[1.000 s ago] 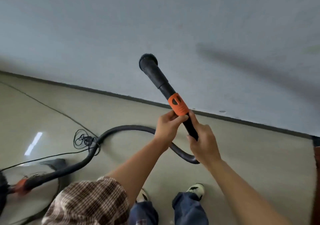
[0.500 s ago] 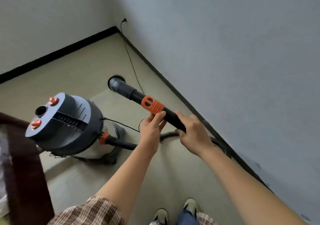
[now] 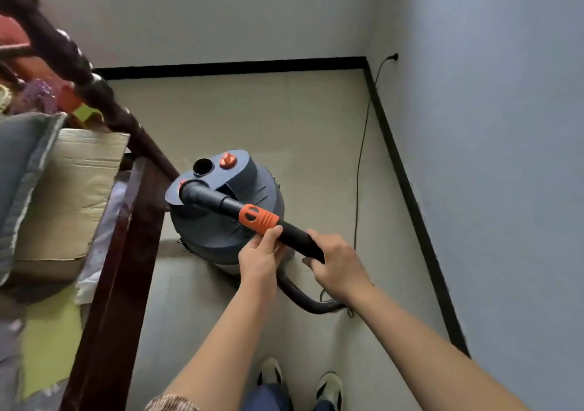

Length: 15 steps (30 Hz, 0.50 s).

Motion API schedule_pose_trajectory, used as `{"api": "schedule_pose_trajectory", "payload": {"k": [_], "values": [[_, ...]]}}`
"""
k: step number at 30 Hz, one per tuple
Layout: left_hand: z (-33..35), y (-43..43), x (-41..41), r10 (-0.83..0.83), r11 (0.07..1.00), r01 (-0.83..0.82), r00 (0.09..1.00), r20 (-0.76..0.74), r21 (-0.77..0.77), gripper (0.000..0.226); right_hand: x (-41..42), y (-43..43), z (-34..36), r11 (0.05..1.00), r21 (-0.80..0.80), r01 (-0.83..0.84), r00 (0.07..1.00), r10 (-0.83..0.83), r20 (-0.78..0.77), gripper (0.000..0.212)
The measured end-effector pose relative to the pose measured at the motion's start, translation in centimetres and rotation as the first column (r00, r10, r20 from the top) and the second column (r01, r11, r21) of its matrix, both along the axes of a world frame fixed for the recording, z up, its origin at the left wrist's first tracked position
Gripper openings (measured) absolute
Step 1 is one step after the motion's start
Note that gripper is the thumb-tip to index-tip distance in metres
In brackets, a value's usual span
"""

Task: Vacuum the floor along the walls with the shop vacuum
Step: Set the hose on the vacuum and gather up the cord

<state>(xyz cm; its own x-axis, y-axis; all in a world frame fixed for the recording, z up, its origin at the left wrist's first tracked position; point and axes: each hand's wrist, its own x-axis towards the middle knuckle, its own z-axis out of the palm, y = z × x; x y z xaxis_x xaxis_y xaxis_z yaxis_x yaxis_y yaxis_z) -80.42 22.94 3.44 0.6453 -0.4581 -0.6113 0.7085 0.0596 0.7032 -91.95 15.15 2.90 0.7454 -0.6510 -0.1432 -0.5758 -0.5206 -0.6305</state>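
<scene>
Dark wooden frame [image 3: 132,196] stands left of the shop vacuum [image 3: 205,230], black cord [image 3: 358,170] right.

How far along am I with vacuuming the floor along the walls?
Set-up looks done: the cord runs up to a wall plug. In hand: left hand and right hand hold the wand, its nozzle raised off the floor. Left: the floor along the baseboard; whether any is already cleaned cannot be told.

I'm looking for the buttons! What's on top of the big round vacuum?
On the vacuum lid sit a round black hole and an orange knob. The hose nozzle in front covers most of a second orange knob.
</scene>
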Motion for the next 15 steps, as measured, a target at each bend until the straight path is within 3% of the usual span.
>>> {"api": "schedule_pose_trajectory", "payload": {"k": [4,8,12,15], "values": [[-1.3,0.0,5.2,0.055,0.997,-0.054,0.998,-0.025,0.049,0.008,5.7,-0.7,-1.0,0.996,0.085,-0.016,0.998,0.021,-0.051,0.052],[-3.0,-1.4,10.7,0.026,0.995,-0.023,0.999,-0.031,0.099,0.006,11.7,-3.7,-1.6,0.94,0.314,0.131,0.991,-0.131,-0.02,0.045],[-5.3,-2.7,15.1,-0.032,0.993,0.032,0.999,-0.004,0.111,0.008,18.5,-7.7,-3.3,0.939,0.276,0.206,0.978,-0.205,-0.035,0.036],[-7.0,-3.4,17.4,-0.06,0.99,0.059,0.998,0.003,0.131,0.011,23.5,-10.0,-5.2,0.958,0.235,0.162,0.985,-0.143,-0.096,0.032]]}}
